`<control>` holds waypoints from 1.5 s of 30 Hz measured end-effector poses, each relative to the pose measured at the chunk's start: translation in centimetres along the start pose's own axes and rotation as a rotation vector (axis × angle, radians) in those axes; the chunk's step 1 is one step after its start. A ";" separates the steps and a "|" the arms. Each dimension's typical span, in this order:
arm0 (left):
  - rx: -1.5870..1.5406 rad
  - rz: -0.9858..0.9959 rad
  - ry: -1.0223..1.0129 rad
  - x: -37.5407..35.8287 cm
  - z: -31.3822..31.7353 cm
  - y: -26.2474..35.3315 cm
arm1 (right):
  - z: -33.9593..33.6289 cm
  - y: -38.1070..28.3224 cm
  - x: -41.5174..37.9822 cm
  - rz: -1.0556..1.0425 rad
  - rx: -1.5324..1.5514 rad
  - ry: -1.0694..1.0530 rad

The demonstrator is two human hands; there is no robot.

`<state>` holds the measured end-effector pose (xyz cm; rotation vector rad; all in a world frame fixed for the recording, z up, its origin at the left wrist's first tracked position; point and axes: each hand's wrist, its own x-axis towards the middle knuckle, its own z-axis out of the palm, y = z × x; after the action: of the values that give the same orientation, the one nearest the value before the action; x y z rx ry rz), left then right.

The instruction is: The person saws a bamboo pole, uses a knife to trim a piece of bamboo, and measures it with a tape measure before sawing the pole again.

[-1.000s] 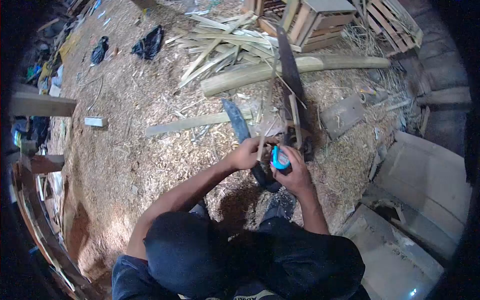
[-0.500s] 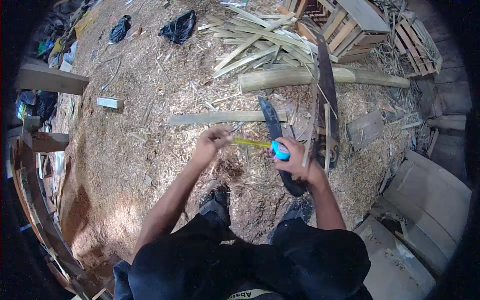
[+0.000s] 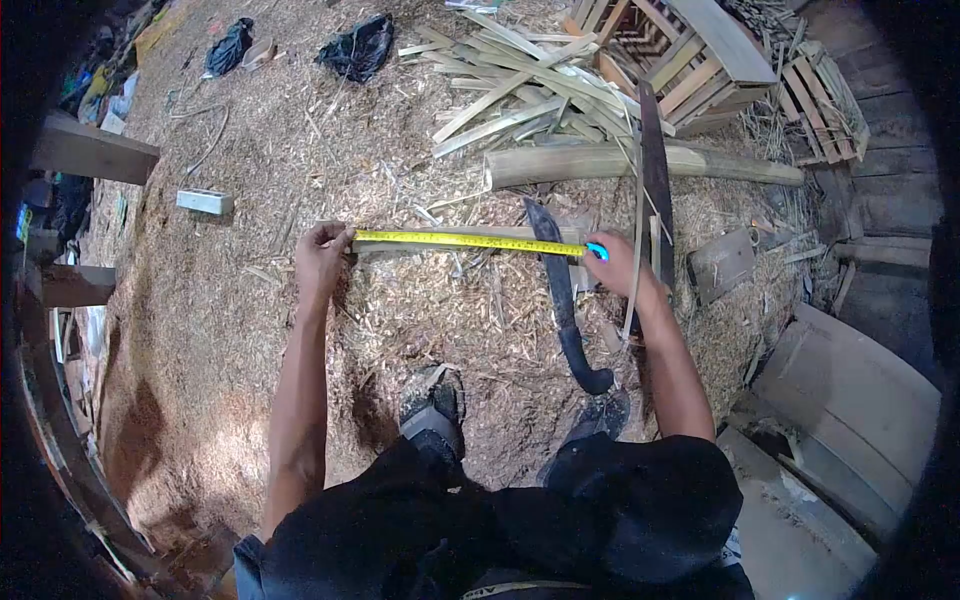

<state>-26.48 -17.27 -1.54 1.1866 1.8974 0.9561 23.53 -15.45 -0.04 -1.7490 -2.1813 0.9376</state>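
A yellow tape measure [image 3: 470, 240] is stretched between my hands, along a flat wooden slat [image 3: 415, 246] on the ground. My left hand [image 3: 322, 256] pinches the tape's free end at the slat's left end. The blue tape case sits in my right hand [image 3: 617, 265], whose fingers cover most of it. Beneath the tape, near my right hand, lies a machete [image 3: 562, 300] with a dark blade and black handle, the handle end toward my feet.
Ahead lie a pile of thin wooden strips [image 3: 530, 80], a thick pole [image 3: 600, 164] and wooden crates [image 3: 715, 55]. A long saw [image 3: 657, 170] rests right of my right hand. Black plastic bags [image 3: 357, 48] and a small pale block [image 3: 205, 201] lie on the chip-covered ground.
My left hand has moved left and forward, pulling out much more tape. My right hand has moved slightly forward and right with the case. The tape now runs along the slat.
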 end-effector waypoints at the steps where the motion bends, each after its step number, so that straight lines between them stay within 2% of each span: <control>1: 0.023 0.004 0.030 -0.2 0.1 0.1 | -0.1 0.1 0.3 0.002 -0.001 -0.002; 4: 0.023 0.028 0.136 -0.5 1.1 -0.4 | -0.4 0.2 1.1 0.012 -0.002 -0.057; 8: -0.014 0.079 0.177 -1.0 1.4 -1.3 | -0.6 0.7 2.0 -0.064 -0.004 -0.084; 9: -0.132 0.002 0.172 -0.9 1.3 -1.6 | -0.7 1.1 2.2 -0.071 -0.001 -0.111; 10: -0.249 -0.073 0.168 -0.9 1.3 -1.8 | -0.9 1.6 2.5 -0.164 -0.099 -0.094; 11: -0.247 -0.072 0.167 -0.9 1.3 -2.0 | -1.1 1.9 2.9 -0.163 -0.096 -0.092; 13: -0.349 -0.126 0.291 -1.5 1.3 -2.1 | -1.3 2.2 3.5 -0.118 0.048 -0.140; 15: -0.415 -0.115 0.287 -2.3 1.0 -1.4 | -1.2 2.4 3.6 -0.147 0.035 -0.125; 17: -0.411 -0.341 0.157 -3.1 0.7 0.0 | -1.2 2.8 3.6 -0.177 0.016 -0.114; 18: -0.391 -0.241 0.144 -2.4 0.7 -2.1 | -1.1 2.9 3.8 -0.176 0.004 -0.124; 23: -0.399 -0.273 0.092 -1.6 0.5 -1.5 | -0.6 3.6 4.0 -0.114 -0.005 -0.207; 27: -0.319 -0.239 0.106 -1.2 1.0 -1.9 | -0.4 2.5 2.8 -0.064 0.021 -0.123; 28: -0.350 -0.325 0.093 -2.2 1.1 0.5 | -0.6 1.9 2.6 -0.035 0.033 -0.103; 30: -0.307 -0.308 0.101 -2.2 1.0 0.7 | -0.4 1.4 2.4 -0.035 -0.002 -0.064; 32: -0.265 -0.222 0.136 -1.2 1.4 -1.5 | -0.2 0.9 2.1 -0.042 -0.027 -0.003; 36: -0.307 -0.258 0.106 -0.8 1.0 -1.9 | 0.7 2.0 2.3 -0.102 -0.001 0.050; 38: -0.204 -0.203 0.084 -1.5 0.7 0.4 | 0.7 2.5 2.5 -0.002 0.054 -0.043; 41: -0.228 -0.116 0.067 -0.9 0.9 -0.7 | 0.4 2.5 2.5 -0.103 0.015 -0.020; 45: -0.190 -0.048 0.056 -0.6 1.0 -1.8 | 0.0 1.3 1.8 -0.065 -0.029 -0.004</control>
<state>-26.15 -18.13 -3.45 1.0079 1.8240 1.1263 24.04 -13.65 -1.18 -1.6794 -2.2499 0.8995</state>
